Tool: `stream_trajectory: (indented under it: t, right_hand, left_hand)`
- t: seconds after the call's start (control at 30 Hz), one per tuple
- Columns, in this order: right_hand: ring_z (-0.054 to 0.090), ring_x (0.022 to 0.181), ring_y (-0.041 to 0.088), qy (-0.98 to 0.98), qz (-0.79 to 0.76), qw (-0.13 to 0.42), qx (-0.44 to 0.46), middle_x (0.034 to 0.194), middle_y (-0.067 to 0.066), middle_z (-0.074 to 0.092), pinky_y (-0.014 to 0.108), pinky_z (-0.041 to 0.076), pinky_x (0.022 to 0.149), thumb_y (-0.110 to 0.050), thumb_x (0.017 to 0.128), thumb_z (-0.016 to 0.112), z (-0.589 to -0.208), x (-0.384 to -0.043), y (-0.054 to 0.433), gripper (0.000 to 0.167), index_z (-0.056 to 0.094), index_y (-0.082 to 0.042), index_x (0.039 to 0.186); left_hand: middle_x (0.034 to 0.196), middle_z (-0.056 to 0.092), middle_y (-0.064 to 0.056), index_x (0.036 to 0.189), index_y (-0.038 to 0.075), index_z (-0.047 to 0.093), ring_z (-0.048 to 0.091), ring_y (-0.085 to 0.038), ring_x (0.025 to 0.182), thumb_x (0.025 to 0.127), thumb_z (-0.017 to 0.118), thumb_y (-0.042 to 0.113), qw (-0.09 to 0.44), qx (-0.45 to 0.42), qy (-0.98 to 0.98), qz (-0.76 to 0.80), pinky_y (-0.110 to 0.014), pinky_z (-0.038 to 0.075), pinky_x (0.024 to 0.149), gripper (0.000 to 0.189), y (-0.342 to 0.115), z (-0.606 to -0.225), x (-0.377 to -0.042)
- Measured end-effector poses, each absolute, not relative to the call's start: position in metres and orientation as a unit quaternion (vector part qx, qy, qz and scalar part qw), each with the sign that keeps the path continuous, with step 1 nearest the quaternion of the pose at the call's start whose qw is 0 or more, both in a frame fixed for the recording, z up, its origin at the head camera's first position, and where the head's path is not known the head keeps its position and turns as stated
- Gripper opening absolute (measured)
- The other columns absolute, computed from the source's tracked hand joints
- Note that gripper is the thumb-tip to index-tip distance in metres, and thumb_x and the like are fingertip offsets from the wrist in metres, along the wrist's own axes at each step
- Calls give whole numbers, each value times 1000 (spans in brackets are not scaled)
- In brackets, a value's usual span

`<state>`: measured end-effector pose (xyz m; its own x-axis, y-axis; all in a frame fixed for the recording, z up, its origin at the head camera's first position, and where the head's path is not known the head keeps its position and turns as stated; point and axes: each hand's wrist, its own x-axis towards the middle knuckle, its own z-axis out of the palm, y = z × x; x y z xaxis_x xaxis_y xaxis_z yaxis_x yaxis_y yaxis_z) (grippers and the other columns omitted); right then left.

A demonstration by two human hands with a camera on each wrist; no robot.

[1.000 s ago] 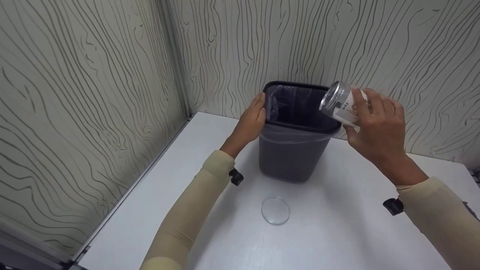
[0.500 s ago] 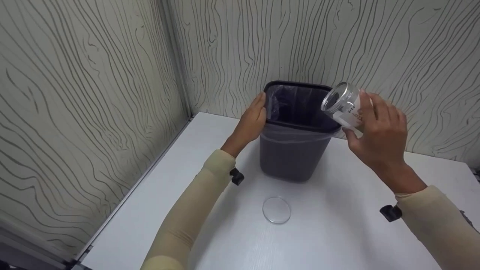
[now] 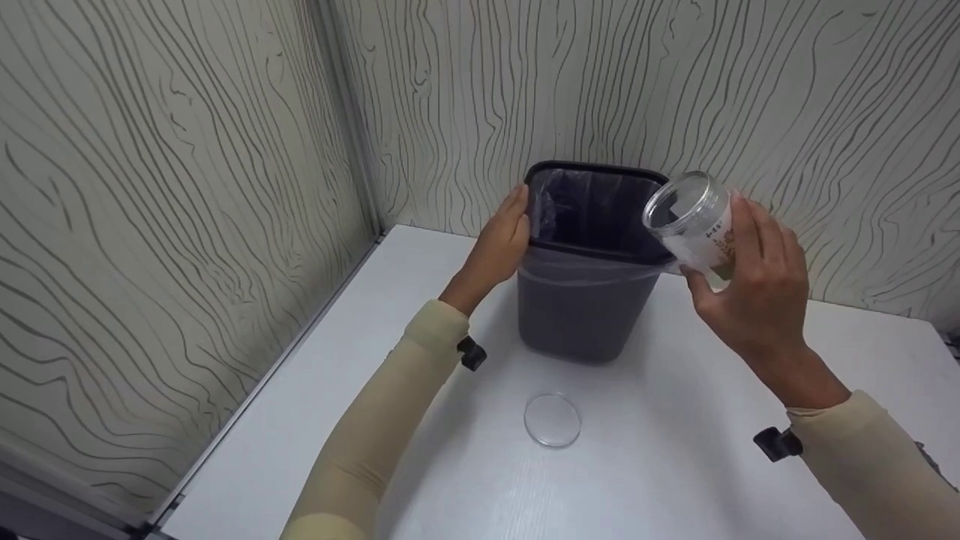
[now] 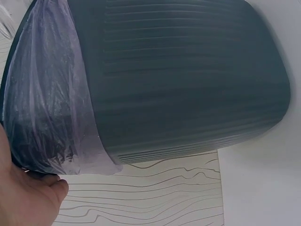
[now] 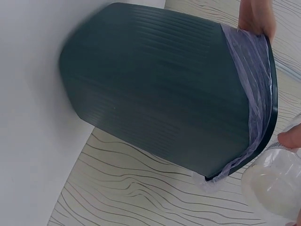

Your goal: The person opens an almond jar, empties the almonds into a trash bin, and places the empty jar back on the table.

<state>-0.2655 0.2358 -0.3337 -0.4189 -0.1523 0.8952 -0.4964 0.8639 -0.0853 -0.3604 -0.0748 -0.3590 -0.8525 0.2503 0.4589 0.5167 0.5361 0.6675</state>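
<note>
My right hand (image 3: 754, 292) grips a clear jar (image 3: 694, 217) with a printed label. It is tilted at the right of the trash bin (image 3: 585, 307), its lidless mouth facing up and left. A pale patch shows through the jar (image 5: 270, 190) in the right wrist view; its nature is unclear. Against the bin's left side near the rim rests my left hand (image 3: 495, 244), fingers straight. A thin clear liner (image 4: 51, 89) is folded over the bin's rim. On the table in front lies a clear round lid (image 3: 553, 420).
The bin stands upright on a white table (image 3: 637, 480), close to the back wall (image 3: 465, 112), which has a wood-grain pattern. Another patterned wall (image 3: 172, 225) runs along the table's left edge.
The jar has tipped back more upright and shifted slightly right and down, its mouth turning more upward. My right wrist has moved down a little. The left hand, bin and lid have stayed put.
</note>
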Motion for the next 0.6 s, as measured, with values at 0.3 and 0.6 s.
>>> stream_trajectory:
  t: [0.3,0.6]
  right_hand:
    - [54,115,45,-815,199,505,202,137,26,56,57,44,91,-17,72,86,-342,-254,235,88,48,-1,149]
    - [56,119,44,-806,222,512,196,137,25,58,54,46,98,-21,72,86,-352,-246,237,86,49,0,147]
  left_hand:
    - [168,18,-8,160,3,21,13,-13,154,110,27,20,151,-219,-862,-431,-25,12,122,54,-77,-359,-358]
    - [169,17,-8,160,2,20,13,-16,155,110,27,19,151,-223,-861,-432,-25,11,123,54,-78,-359,-358]
